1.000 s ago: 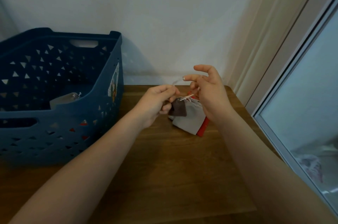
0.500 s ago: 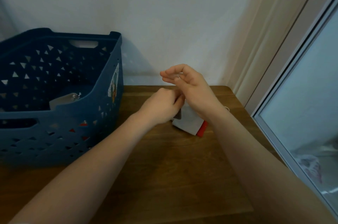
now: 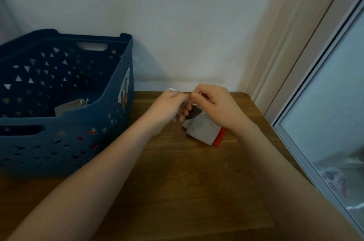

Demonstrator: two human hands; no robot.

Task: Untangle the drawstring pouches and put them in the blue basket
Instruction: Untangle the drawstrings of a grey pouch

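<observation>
- At far left on the wooden table (image 3: 177,181), the blue basket (image 3: 110,122) stands against the white wall (image 3: 177,14), a grey pouch (image 3: 69,106) lying inside it; something red shows through the triangular cut-outs near its base.
- Just right of the basket, the left hand (image 3: 169,106) is curled, pinching something pale, apparently a drawstring, at its fingertips.
- Close beside it, almost touching, the right hand (image 3: 216,106) is likewise curled, fingertips pinching at the cluster's top; the cord itself is too fine to make out.
- Beneath both hands, the tangled pouches rest on the table: a dark brown pouch (image 3: 194,113), a grey pouch (image 3: 202,129) and a red pouch (image 3: 219,138) underneath.
- At right, a window (image 3: 325,122) edges the table.
</observation>
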